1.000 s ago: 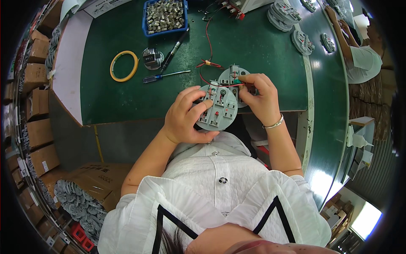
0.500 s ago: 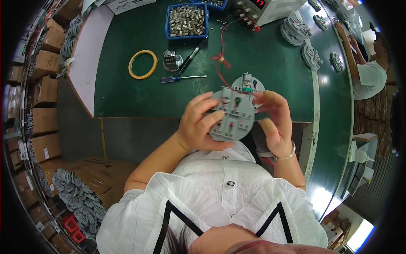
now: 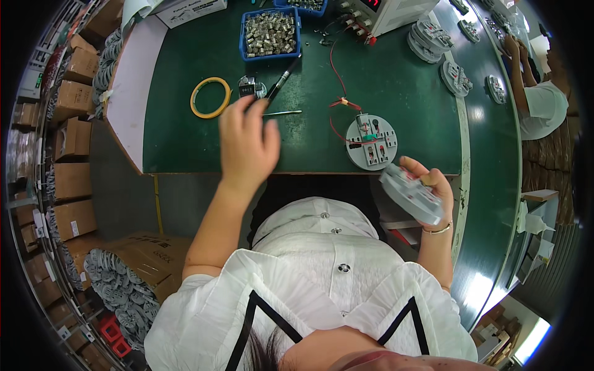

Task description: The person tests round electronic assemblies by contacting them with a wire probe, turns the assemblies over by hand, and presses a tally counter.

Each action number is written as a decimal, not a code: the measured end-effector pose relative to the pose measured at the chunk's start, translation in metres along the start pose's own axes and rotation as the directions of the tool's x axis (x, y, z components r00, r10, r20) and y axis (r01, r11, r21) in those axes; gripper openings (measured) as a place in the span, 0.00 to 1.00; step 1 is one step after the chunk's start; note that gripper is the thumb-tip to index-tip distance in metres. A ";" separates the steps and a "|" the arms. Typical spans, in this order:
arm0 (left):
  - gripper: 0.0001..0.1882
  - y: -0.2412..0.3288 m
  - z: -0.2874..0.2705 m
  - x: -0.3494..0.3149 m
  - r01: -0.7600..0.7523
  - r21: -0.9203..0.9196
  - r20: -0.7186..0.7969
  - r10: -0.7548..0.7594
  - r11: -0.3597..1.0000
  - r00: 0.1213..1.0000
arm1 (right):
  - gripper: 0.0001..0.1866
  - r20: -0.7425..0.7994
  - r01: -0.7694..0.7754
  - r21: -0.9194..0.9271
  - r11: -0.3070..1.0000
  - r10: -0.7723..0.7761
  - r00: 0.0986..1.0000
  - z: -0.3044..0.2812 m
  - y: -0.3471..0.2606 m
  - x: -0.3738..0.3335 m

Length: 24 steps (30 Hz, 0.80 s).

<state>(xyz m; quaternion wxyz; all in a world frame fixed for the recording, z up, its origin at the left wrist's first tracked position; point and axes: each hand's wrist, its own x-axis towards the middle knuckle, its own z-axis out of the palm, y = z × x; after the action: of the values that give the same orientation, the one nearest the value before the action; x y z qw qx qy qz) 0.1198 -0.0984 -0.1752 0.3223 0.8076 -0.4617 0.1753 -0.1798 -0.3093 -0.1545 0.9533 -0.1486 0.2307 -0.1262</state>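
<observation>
A grey round disc-shaped base [image 3: 411,196] with small fittings is held tilted in my right hand [image 3: 436,185], off the table's front edge. My left hand [image 3: 247,145] is over the table, slightly blurred, its fingers stretched out and apart. It hides the handle of a screwdriver [image 3: 286,112]; only the metal shaft shows beside the fingers. Just beyond the fingertips are a black-and-silver part [image 3: 250,87] and a black pen [image 3: 284,79]. A second grey round base [image 3: 371,156] lies flat near the front edge, with red wires [image 3: 335,63] running to it.
A blue bin [image 3: 242,43] of small metal parts stands at the back, beside a power supply [image 3: 390,15]. A yellow tape roll [image 3: 193,102] lies left. More grey bases [image 3: 456,79] sit at the right. Another person [image 3: 541,105] works at the far right.
The grey base has passed from my left hand into my right, which moved right and nearer me. My left hand has gone forward and left, over the screwdriver. The flat base is now uncovered.
</observation>
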 end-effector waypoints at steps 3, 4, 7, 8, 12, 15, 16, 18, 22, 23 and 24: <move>0.18 -0.032 0.000 -0.021 0.009 0.224 0.107 -0.033 0.975 0.994 | 0.31 0.104 -0.075 0.144 0.987 0.061 0.993 -0.029 -0.015 -0.011; 0.18 -0.029 -0.003 -0.022 0.003 0.224 0.110 -0.029 0.975 0.994 | 0.30 -0.017 0.006 0.163 0.987 -0.004 1.000 -0.026 -0.013 -0.014; 0.14 -0.022 -0.005 -0.021 0.018 0.134 0.228 -0.049 0.991 0.972 | 0.29 -0.061 0.165 0.047 0.985 -0.162 0.985 -0.017 -0.018 -0.020; 0.13 -0.020 -0.003 -0.020 0.023 0.113 0.227 -0.049 0.993 0.973 | 0.28 0.022 0.206 -0.018 0.978 -0.205 0.978 -0.029 -0.025 -0.022; 0.10 -0.006 0.007 -0.014 0.039 0.048 0.232 -0.050 0.998 0.971 | 0.25 -0.213 0.568 -0.537 0.624 -0.752 0.624 -0.043 -0.067 -0.048; 0.10 0.004 0.023 -0.004 0.011 0.019 0.228 -0.015 1.000 0.974 | 0.24 -0.118 0.459 -0.870 0.179 -0.980 0.160 -0.114 -0.124 -0.072; 0.10 0.006 0.032 0.000 -0.001 0.020 0.225 -0.004 1.000 0.974 | 0.24 -0.113 0.458 -0.872 0.174 -0.981 0.157 -0.141 -0.141 -0.082; 0.10 0.010 0.049 0.010 0.007 0.016 0.216 -0.011 1.000 0.976 | 0.23 0.008 0.067 -0.998 -0.016 -0.992 -0.125 -0.186 -0.169 -0.099; 0.11 0.018 0.064 0.020 0.042 0.012 0.211 -0.044 0.999 0.977 | 0.24 -0.097 0.045 -0.995 0.091 -0.982 -0.163 -0.261 -0.198 -0.144; 0.11 0.019 0.065 0.022 0.071 -0.006 0.234 -0.068 0.997 0.970 | 0.25 -0.148 -0.125 -0.981 0.149 -0.989 -0.021 -0.277 -0.203 -0.159; 0.11 0.019 0.062 0.024 0.071 -0.002 0.235 -0.068 0.997 0.969 | 0.26 -0.220 -0.296 -0.938 0.179 -0.969 0.112 -0.287 -0.204 -0.167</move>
<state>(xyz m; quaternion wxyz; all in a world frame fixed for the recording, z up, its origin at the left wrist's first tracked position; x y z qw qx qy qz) 0.1152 -0.1624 -0.1995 0.2757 0.8366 -0.4690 0.0645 -0.4957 -0.5103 -0.2615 0.2259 -0.6012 0.6869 -0.3403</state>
